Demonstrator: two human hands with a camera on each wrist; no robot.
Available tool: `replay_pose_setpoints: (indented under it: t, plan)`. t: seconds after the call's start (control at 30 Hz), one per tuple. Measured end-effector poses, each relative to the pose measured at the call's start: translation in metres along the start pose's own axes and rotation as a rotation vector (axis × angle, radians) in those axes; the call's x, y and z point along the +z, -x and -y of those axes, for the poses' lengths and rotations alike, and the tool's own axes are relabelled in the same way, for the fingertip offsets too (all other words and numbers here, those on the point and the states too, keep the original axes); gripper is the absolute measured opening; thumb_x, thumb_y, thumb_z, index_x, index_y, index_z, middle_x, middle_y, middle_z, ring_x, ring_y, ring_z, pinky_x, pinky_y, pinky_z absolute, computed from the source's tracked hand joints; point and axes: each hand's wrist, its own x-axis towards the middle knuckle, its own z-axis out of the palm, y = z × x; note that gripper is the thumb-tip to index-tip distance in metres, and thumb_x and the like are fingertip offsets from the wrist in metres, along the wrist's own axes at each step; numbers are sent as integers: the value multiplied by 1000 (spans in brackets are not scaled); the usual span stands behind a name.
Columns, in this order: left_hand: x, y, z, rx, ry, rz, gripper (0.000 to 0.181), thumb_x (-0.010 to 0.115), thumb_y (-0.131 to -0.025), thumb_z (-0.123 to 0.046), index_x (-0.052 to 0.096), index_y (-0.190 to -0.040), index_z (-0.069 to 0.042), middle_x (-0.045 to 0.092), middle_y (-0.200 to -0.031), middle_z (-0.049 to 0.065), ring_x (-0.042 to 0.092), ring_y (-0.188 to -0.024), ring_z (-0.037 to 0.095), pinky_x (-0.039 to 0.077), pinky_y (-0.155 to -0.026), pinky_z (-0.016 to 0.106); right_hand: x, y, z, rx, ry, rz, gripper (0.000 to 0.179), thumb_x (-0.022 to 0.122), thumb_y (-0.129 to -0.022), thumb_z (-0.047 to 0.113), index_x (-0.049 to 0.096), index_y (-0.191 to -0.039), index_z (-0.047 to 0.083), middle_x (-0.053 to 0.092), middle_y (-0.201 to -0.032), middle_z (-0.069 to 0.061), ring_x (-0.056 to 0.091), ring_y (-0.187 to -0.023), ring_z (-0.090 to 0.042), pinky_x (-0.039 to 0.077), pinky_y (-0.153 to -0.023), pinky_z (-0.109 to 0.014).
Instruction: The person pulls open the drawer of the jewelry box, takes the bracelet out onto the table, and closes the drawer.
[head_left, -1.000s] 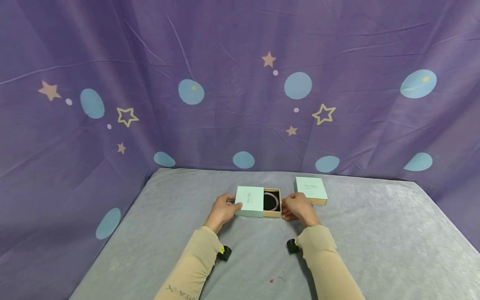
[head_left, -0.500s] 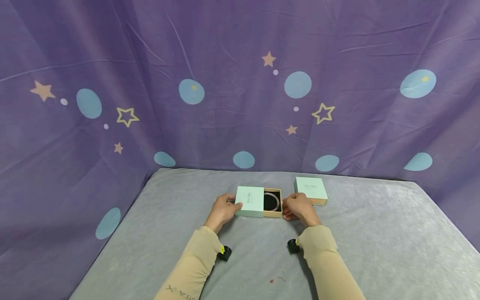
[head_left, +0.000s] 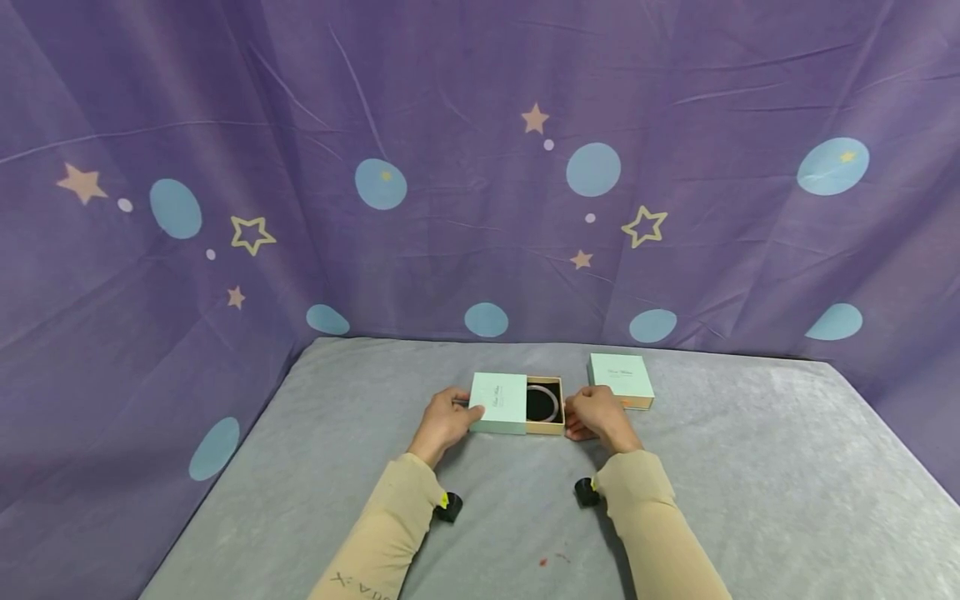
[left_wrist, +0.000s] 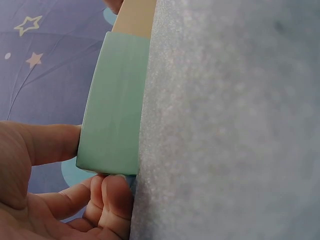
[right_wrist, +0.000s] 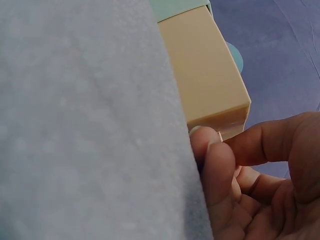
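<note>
A mint-green box sleeve [head_left: 498, 403] lies on the grey cloth with its tan drawer [head_left: 545, 429] slid partly out to the right. Inside the drawer, a pale bangle [head_left: 556, 403] rests on black lining. My left hand [head_left: 442, 423] holds the sleeve's left end, thumb on its top edge and fingers curled against the end face [left_wrist: 117, 102]. At the drawer's right end, my right hand [head_left: 596, 414] pinches a small pull tab [right_wrist: 219, 135] between thumb and finger. Most of that tab is hidden by the fingertips.
A second mint-green box [head_left: 621, 375], with its drawer in, stands behind my right hand. The grey cloth [head_left: 750, 467] covers the table, backed by a purple curtain [head_left: 435, 258]. Small red marks [head_left: 543, 562] show on the cloth near the front.
The drawer has slid very slightly further right out of the sleeve, along with my right hand. My left hand keeps its hold on the sleeve.
</note>
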Motion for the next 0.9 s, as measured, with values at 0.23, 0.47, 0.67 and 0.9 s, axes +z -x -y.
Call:
replay_pose_setpoints:
  t: [0.23,0.47,0.67,0.9]
  plan:
    - [0,0,0,1,10,7,42,68,-89,-20,56,-124,1,61,-86,11,54,-68,20,43,-58,30,0,0,0,-1,1,-10,17,51,-91,7,60,-82,-4,59,-70,-13,60,-50,-16,54,-50,-30]
    - [0,0,0,2,10,7,41,68,-89,-20,57,-123,1,60,-85,11,53,-67,19,43,-57,30,-1,1,0,-6,-6,-12,17,51,-90,7,60,-80,-4,59,-70,-13,60,-50,-17,54,-50,-30]
    - [0,0,0,-1,16,6,41,68,-89,-20,57,-123,1,60,-85,10,53,-66,19,43,-56,30,-1,2,-1,-7,-4,-16,17,51,-90,7,60,-80,-4,60,-70,-13,60,-51,-17,54,-51,-30]
    - [-1,0,0,-10,15,7,42,68,-89,-20,57,-124,0,60,-84,10,53,-66,19,43,-56,29,-1,2,0,-3,-4,-20,18,52,-91,9,60,-80,-3,60,-70,-13,61,-51,-17,54,-51,-30]
